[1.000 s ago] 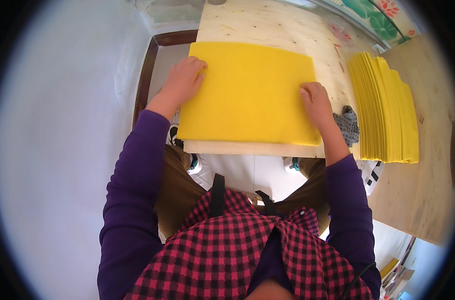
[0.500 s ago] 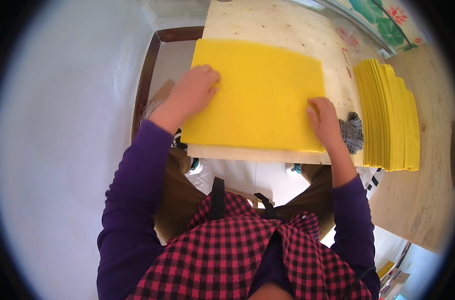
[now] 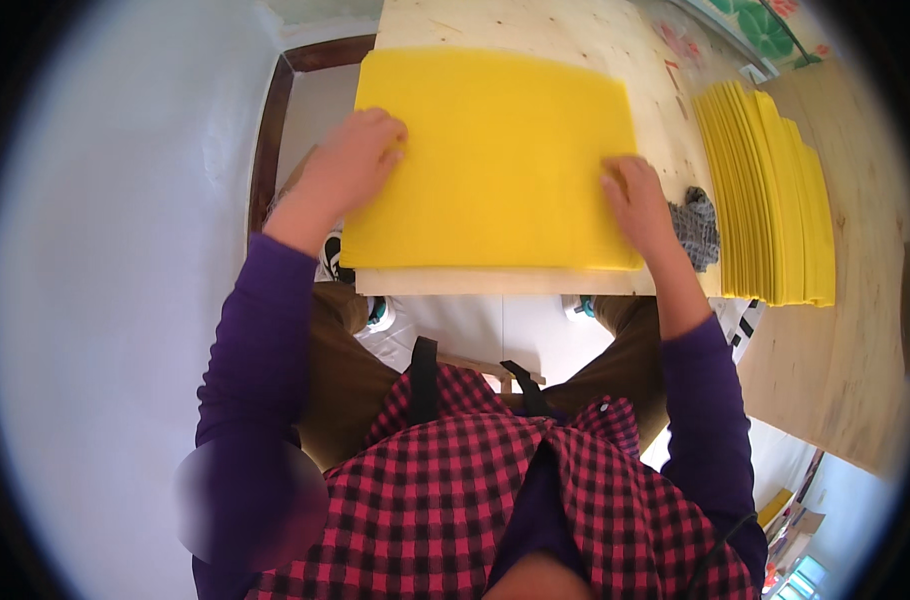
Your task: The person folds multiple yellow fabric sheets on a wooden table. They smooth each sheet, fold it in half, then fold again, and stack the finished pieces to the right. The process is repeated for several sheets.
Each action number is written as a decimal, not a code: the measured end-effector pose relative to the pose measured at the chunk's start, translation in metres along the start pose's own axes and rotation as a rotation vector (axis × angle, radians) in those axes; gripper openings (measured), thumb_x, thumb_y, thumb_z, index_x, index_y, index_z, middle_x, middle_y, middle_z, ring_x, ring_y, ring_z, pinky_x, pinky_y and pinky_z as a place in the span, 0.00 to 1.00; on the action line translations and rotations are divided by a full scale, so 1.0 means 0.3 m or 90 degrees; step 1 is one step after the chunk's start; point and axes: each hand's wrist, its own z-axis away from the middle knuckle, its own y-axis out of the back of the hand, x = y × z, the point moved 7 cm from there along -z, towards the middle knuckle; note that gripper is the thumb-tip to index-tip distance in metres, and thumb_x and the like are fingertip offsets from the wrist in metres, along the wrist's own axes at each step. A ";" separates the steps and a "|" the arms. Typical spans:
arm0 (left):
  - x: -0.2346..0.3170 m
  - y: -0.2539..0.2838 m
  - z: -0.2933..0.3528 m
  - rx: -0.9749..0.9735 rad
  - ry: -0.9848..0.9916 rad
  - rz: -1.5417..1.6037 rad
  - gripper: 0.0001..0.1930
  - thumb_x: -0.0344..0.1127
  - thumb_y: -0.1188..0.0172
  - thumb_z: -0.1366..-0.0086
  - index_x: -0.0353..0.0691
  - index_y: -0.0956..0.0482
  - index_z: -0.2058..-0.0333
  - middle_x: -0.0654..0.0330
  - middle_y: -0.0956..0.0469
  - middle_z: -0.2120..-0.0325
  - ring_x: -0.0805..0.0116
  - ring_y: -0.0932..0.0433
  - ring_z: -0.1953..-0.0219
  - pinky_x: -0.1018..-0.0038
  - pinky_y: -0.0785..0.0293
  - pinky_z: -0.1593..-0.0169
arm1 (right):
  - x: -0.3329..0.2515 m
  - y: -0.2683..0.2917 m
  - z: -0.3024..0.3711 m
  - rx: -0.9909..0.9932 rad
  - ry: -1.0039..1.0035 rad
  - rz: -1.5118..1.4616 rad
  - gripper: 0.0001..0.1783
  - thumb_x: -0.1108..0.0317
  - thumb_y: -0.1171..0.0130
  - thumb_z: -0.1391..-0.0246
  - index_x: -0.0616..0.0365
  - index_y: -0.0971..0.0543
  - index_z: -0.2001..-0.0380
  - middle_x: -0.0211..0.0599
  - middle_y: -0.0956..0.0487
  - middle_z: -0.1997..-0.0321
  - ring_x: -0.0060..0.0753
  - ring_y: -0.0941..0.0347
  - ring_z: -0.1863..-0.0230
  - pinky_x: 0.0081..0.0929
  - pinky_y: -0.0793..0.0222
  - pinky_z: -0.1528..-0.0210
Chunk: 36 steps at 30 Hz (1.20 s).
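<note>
A large yellow sheet (image 3: 495, 165), cloth-like and roughly rectangular, lies flat on the pale wooden table in front of me. Whether it is one layer or several folded ones is hard to tell. My left hand (image 3: 358, 155) rests over its left edge, fingers loosely bent and their tips on the yellow surface. At the opposite edge, my right hand (image 3: 637, 200) touches the sheet's border, with thumb and fingers curved and apart. Neither hand visibly grips anything.
Right of the table stands a thick row of folded yellow sheets (image 3: 765, 200). A crumpled grey patterned cloth (image 3: 695, 230) lies between it and my right hand. Bare wooden table (image 3: 475, 22) shows beyond the sheet. A white wall (image 3: 115, 280) runs along the left.
The whole scene has shifted upward and slightly left in the picture. Both hands stay at the sheet's two side edges, with little visible movement against it.
</note>
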 end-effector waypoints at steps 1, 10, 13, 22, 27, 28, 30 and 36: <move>-0.019 0.003 -0.021 0.013 0.005 0.017 0.06 0.30 0.44 0.41 0.37 0.24 0.64 0.53 0.25 0.65 0.51 0.26 0.58 0.62 0.29 0.54 | 0.013 -0.003 -0.040 0.028 0.005 0.014 0.14 0.64 0.44 0.44 0.65 0.23 0.61 0.51 0.23 0.57 0.53 0.30 0.51 0.41 0.35 0.47; -0.058 0.009 0.051 -0.111 0.050 0.126 0.06 0.27 0.45 0.39 0.36 0.26 0.63 0.54 0.26 0.62 0.52 0.27 0.56 0.65 0.30 0.53 | 0.032 0.029 0.009 -0.036 -0.024 -0.082 0.14 0.64 0.45 0.43 0.64 0.23 0.59 0.50 0.23 0.57 0.52 0.29 0.52 0.40 0.34 0.47; -0.043 -0.015 0.051 -0.116 -0.022 0.134 0.06 0.27 0.46 0.39 0.35 0.26 0.63 0.54 0.26 0.63 0.53 0.27 0.56 0.66 0.30 0.53 | -0.005 0.001 0.035 -0.051 0.021 -0.039 0.15 0.64 0.46 0.43 0.64 0.23 0.59 0.50 0.23 0.57 0.52 0.29 0.52 0.38 0.34 0.47; -0.056 0.039 0.039 -0.051 -0.038 0.096 0.08 0.25 0.46 0.40 0.36 0.26 0.61 0.54 0.26 0.62 0.53 0.27 0.56 0.66 0.31 0.53 | 0.072 0.008 -0.065 -0.053 -0.104 -0.070 0.14 0.67 0.47 0.42 0.64 0.24 0.56 0.45 0.24 0.54 0.46 0.29 0.50 0.31 0.35 0.47; -0.020 0.007 0.077 -0.125 -0.109 0.112 0.08 0.27 0.46 0.39 0.36 0.26 0.60 0.54 0.26 0.61 0.52 0.27 0.56 0.67 0.30 0.53 | -0.009 0.002 0.043 -0.063 -0.029 -0.057 0.15 0.64 0.46 0.42 0.65 0.22 0.60 0.49 0.23 0.56 0.51 0.29 0.52 0.38 0.34 0.47; -0.038 0.002 0.059 -0.107 -0.082 0.095 0.08 0.27 0.46 0.39 0.36 0.26 0.61 0.54 0.26 0.61 0.52 0.27 0.56 0.66 0.30 0.53 | -0.023 -0.006 0.028 -0.049 0.013 -0.043 0.15 0.64 0.46 0.42 0.65 0.22 0.60 0.49 0.23 0.56 0.51 0.29 0.52 0.38 0.34 0.47; -0.072 0.002 0.011 -0.060 -0.045 0.068 0.07 0.28 0.47 0.38 0.37 0.26 0.61 0.54 0.26 0.61 0.52 0.27 0.57 0.66 0.31 0.54 | 0.007 -0.031 -0.052 -0.026 -0.017 -0.025 0.15 0.64 0.46 0.43 0.65 0.23 0.60 0.50 0.23 0.56 0.51 0.29 0.52 0.38 0.33 0.48; -0.059 0.054 0.031 0.033 -0.121 0.033 0.06 0.28 0.46 0.39 0.37 0.26 0.62 0.54 0.26 0.64 0.52 0.28 0.59 0.64 0.31 0.55 | 0.021 0.000 -0.070 -0.049 -0.093 -0.114 0.14 0.64 0.46 0.42 0.65 0.23 0.60 0.50 0.23 0.57 0.49 0.29 0.52 0.36 0.33 0.48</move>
